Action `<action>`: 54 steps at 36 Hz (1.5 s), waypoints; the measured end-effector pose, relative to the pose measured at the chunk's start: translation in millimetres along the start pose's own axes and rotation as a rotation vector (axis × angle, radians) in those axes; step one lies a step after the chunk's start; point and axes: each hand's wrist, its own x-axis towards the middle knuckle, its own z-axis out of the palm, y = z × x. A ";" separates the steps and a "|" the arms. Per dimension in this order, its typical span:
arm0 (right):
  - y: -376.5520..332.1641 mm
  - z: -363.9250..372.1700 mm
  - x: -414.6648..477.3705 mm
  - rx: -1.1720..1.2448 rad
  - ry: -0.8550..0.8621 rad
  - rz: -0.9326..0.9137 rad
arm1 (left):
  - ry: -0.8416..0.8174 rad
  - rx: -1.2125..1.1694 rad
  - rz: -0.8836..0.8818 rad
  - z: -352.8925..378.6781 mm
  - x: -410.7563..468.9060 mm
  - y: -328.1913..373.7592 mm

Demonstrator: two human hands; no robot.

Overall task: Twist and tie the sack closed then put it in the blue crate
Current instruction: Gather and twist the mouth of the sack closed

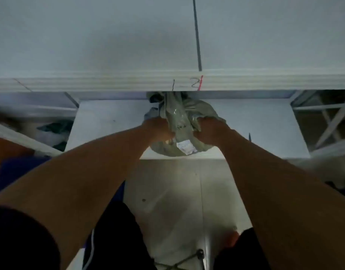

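Note:
A pale green woven sack (179,121) sits on a low white shelf (109,123), its gathered neck rising under the edge of the table above. A white label (186,147) is stuck on its front. My left hand (158,127) grips the sack's left side and my right hand (208,129) grips its right side, both closed on the cloth. A blue shape (13,172) lies low at the left behind my left arm; I cannot tell whether it is the crate.
A white table top (167,36) with a layered edge fills the upper half, with pen marks on the edge. Metal shelf frames (327,121) stand at the right. Dark bags (54,129) lie at the left. A pale floor lies below.

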 end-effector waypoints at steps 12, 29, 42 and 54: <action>12.7 99.4 120.3 0.358 0.206 -0.105 | 0.426 -0.758 -0.028 104.9 137.9 -16.0; -3.3 127.7 6.4 0.677 0.339 0.007 | 0.439 -1.285 0.035 167.1 20.5 -13.0; -10.6 169.1 24.8 0.821 0.551 -0.118 | 0.340 -1.817 -0.019 210.6 49.3 -19.5; -12.1 170.4 111.0 0.854 0.411 -0.123 | 0.087 -1.864 0.007 181.5 112.7 -18.4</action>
